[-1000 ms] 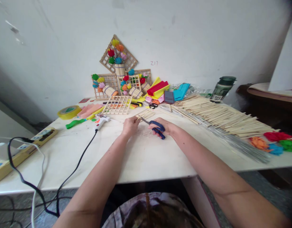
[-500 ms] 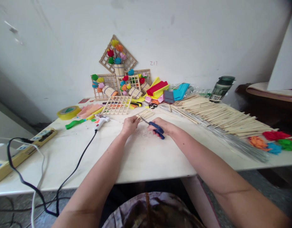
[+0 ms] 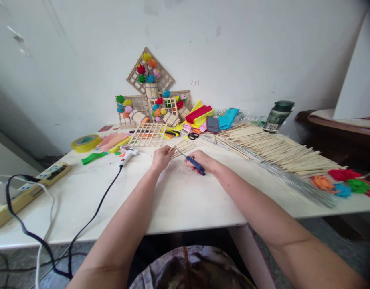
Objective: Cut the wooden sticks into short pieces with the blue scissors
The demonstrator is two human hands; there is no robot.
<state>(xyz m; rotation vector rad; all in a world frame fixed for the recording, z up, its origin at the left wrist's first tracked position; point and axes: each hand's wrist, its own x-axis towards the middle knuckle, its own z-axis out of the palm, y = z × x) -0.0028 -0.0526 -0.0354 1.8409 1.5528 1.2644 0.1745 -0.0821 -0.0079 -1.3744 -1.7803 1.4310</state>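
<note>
My left hand (image 3: 161, 157) pinches a thin wooden stick (image 3: 179, 143) that slants up to the right over the white table (image 3: 178, 200). Close beside it, my right hand (image 3: 203, 161) is closed on blue-handled scissors (image 3: 193, 162), whose blades point up-left to the stick just right of my left fingers. A small heap of short cut sticks (image 3: 185, 147) lies right behind both hands.
A white glue gun (image 3: 127, 153) with a black cord lies left of my hands, a wooden lattice (image 3: 148, 134) behind it. Yellow tape (image 3: 86, 142) and a power strip (image 3: 25, 192) sit far left. Several long sticks (image 3: 278, 149), metal wires (image 3: 293, 178) and paper flowers (image 3: 341, 182) fill the right side.
The scissors' handles have come together, so the blades have shut at the stick. Both hands shifted slightly left and away from me, and the stick now slants upward.
</note>
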